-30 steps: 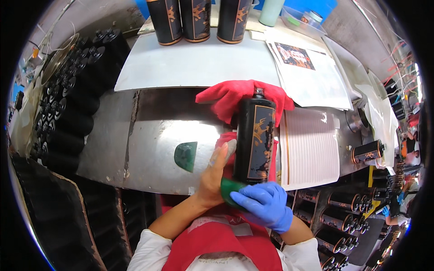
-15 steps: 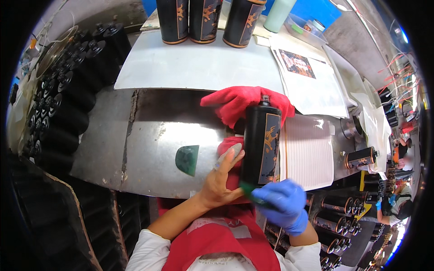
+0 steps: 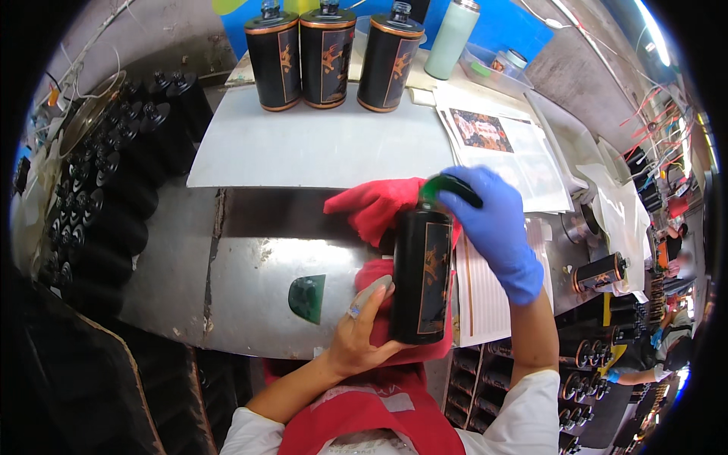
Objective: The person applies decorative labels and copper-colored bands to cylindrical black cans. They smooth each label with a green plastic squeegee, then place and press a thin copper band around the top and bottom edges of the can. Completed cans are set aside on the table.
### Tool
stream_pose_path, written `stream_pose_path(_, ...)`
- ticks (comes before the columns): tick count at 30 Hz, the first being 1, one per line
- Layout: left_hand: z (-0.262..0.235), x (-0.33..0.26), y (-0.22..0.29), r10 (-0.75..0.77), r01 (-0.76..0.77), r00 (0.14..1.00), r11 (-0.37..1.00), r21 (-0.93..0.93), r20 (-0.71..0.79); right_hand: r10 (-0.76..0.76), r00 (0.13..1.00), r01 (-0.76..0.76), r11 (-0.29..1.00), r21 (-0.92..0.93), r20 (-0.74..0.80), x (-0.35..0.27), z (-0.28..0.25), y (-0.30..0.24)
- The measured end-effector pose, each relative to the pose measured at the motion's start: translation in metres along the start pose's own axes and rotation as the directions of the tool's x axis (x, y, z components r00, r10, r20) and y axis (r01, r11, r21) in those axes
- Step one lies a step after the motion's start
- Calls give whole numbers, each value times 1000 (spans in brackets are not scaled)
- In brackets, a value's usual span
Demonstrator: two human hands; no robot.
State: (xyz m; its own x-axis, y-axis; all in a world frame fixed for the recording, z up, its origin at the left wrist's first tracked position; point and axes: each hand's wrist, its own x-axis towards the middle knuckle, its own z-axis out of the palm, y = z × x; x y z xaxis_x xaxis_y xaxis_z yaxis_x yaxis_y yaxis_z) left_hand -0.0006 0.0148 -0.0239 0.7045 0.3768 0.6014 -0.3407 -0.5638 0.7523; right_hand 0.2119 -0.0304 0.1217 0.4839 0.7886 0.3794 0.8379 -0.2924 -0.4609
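The decorated black bottle [image 3: 413, 277] appears to lie on the red cloth [image 3: 370, 211], its neck pointing away from the person and its copper-patterned panel facing up. The blue-gloved right hand [image 3: 497, 227] has its fingers clamped on a curved green scraper [image 3: 437, 186], at the bottle's shoulder and neck. The bare left hand [image 3: 356, 343] is at the bottle's lower left, with 1 covered fingertip beside the wall; its other fingers are partly hidden, so I cannot tell how firmly they close. A 2nd green scraper [image 3: 307, 298] lies on the metal tabletop [image 3: 250, 303]. Good handling here likely means bracing the base so the bottle does not roll, keeping the scraper's edge flat with light, even pressure, and sparing the pattern.
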Motion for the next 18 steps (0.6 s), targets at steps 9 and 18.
stream_pose_path(9, -11, -5, -10, -142, 152, 987, 974, -171, 70, 550, 831, -344, 626, 700, -84, -99, -18, 74)
stream_pose_path(18, -5, -3, -17, -198, 232, 970, 926, -297, 141, 806, 571, -820, 551, -154, -157, -235, 24, 83)
